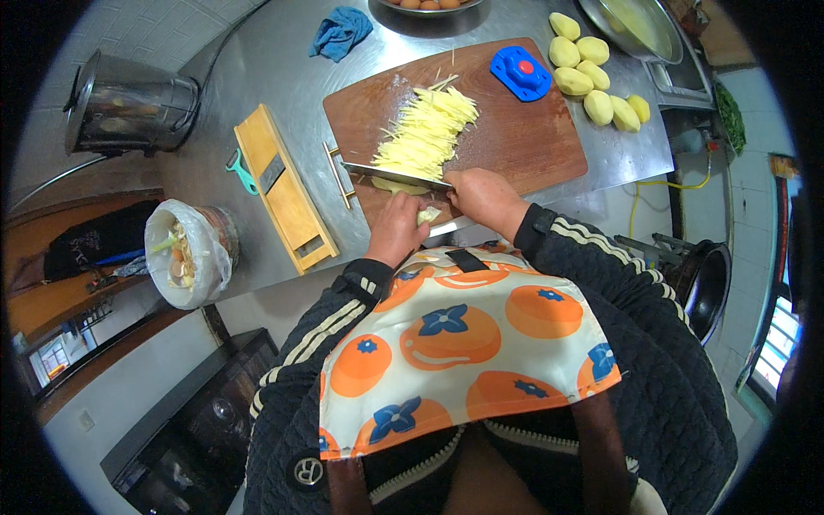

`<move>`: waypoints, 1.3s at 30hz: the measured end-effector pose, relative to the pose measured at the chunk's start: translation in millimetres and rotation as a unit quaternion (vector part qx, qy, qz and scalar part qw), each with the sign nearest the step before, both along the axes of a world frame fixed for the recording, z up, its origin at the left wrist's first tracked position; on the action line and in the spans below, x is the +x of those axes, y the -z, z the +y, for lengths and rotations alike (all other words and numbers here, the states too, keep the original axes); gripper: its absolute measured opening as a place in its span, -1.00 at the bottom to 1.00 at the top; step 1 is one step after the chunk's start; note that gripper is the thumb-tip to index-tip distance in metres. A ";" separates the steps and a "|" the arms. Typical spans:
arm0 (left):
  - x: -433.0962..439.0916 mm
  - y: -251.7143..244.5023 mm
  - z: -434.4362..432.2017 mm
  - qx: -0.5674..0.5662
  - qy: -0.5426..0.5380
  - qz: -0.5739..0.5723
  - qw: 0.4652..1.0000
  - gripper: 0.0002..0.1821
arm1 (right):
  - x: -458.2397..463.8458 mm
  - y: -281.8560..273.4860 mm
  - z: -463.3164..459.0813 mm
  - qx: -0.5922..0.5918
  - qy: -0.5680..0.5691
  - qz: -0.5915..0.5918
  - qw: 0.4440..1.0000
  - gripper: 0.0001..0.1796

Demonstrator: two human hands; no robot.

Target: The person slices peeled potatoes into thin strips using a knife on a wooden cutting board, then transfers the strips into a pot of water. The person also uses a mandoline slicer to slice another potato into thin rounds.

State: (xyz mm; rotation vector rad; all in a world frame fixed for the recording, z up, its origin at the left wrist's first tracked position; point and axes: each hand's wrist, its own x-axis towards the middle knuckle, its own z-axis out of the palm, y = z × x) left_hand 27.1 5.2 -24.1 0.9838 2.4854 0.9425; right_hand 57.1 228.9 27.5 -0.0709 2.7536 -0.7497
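Note:
My right hand point(487, 196) grips a kitchen knife with a broad blade point(394, 174), which lies across the near part of the wooden cutting board point(528, 141). On this side of the blade, the curled fingers of my left hand point(396, 225) press on thin potato slices point(398, 187). A pale potato piece point(429, 215) shows beside my left thumb. Beyond the knife spreads a long heap of potato shreds point(428, 132). A blue plastic guard with a red knob point(521, 74) sits at the board's far right.
Peeled potatoes point(595, 74) and a metal basin point(634, 29) are at the right. Leftward lie a wooden mandoline slicer point(283, 190), a green peeler point(242, 174) and a bagged scrap bin point(187, 254). A blue cloth point(340, 32) and a bowl of eggs point(428, 5) are farther back.

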 end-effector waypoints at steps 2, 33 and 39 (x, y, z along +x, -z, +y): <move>-0.6 0.3 1.7 -0.006 0.001 0.004 1.000 -0.65 | -0.1 -0.4 0.3 -0.005 0.001 0.000 1.000 -0.85; 1.0 -9.0 1.1 -0.015 0.014 -0.013 1.000 -0.59 | -3.9 4.6 6.3 -0.034 -0.011 0.013 0.999 -0.85; 0.6 -6.2 -1.0 -0.032 0.015 -0.031 0.999 -0.62 | -4.1 0.3 5.9 -0.032 -0.008 0.005 0.999 -0.84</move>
